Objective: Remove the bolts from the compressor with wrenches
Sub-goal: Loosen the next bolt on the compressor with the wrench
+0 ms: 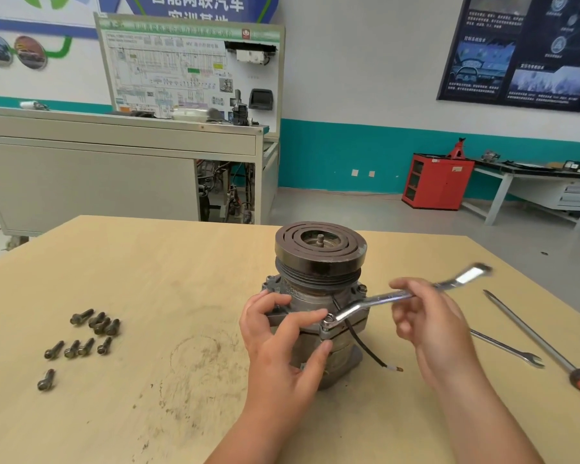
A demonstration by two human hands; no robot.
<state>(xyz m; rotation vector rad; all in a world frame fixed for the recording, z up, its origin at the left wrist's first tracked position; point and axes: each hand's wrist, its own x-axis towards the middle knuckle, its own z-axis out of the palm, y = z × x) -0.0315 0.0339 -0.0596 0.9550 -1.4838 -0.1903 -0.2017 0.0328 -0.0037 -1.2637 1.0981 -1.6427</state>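
Head view: one camera looks down on a wooden table [154, 283].
Compressor [320, 262]: it stands upright near the middle of the table, pulley on top, so the flange bolts can be reached from the side.
Left hand [278, 339]: fingers lie over the flange and the thumb is under it. It grips the body, in my judgement so that the body does not turn with the wrench.
Right hand [429, 323]: closed around the shank of the wrench [375, 300], far from the ring end, which gives more leverage. The fingers are a little blurred.
Bolt [329, 319]: it sits at the near flange corner with the ring end on it. How far it is loosened I cannot tell.
Loose bolts [103, 326]: they lie in a group at the left, well apart from the compressor, so much of the task seems done.
Black wire [362, 346]: it hangs from the body under the wrench and could catch.
Spare tools: a second wrench [506, 348] and a screwdriver [543, 343] lie at the right, near the working hand.
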